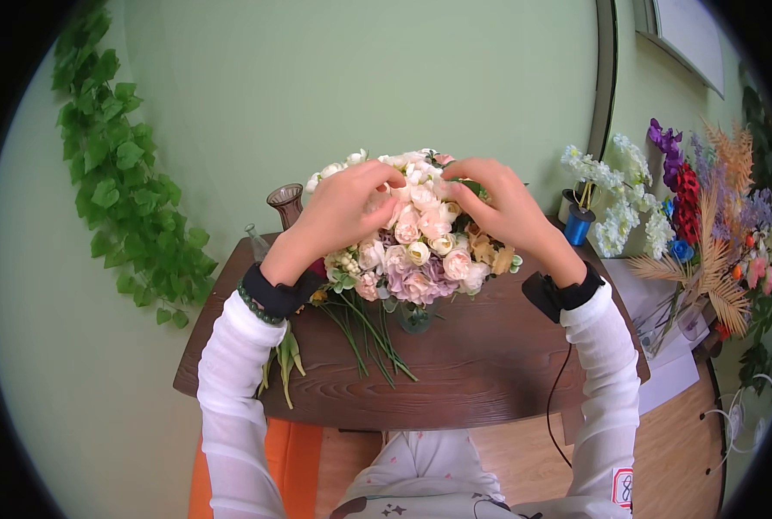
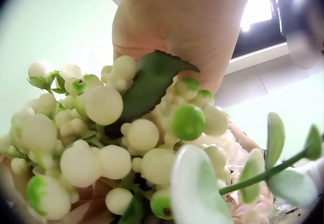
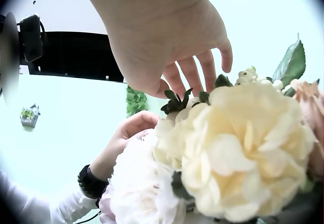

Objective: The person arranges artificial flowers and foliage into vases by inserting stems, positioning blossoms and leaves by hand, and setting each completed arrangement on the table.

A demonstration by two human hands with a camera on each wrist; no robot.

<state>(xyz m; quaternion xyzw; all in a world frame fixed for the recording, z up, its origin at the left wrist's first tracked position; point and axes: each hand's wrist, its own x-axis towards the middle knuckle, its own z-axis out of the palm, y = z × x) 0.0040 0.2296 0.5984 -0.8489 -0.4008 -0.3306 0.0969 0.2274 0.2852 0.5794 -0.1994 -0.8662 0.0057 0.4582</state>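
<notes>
A full bouquet of white, pink and lilac artificial flowers (image 1: 420, 229) stands in a small glass vase (image 1: 415, 321) on the dark wooden table. My left hand (image 1: 347, 208) is over its left side, thumb and fingers apart and bent toward the top blooms. Across from it, my right hand (image 1: 505, 208) has its fingers spread at the upper right blooms. Cream berries (image 2: 101, 107) and a dark leaf (image 2: 157, 82) hide the left fingertips in the left wrist view. In the right wrist view, a large cream flower (image 3: 243, 148) fills the foreground below the right hand.
Loose green stems (image 1: 373, 337) lie on the table (image 1: 490, 363) left of the vase. Behind my left wrist stand a purplish glass vase (image 1: 287, 204) and a small clear bottle (image 1: 256, 240). To the right are a blue spool-like holder (image 1: 579, 227) and more artificial flowers (image 1: 688, 208).
</notes>
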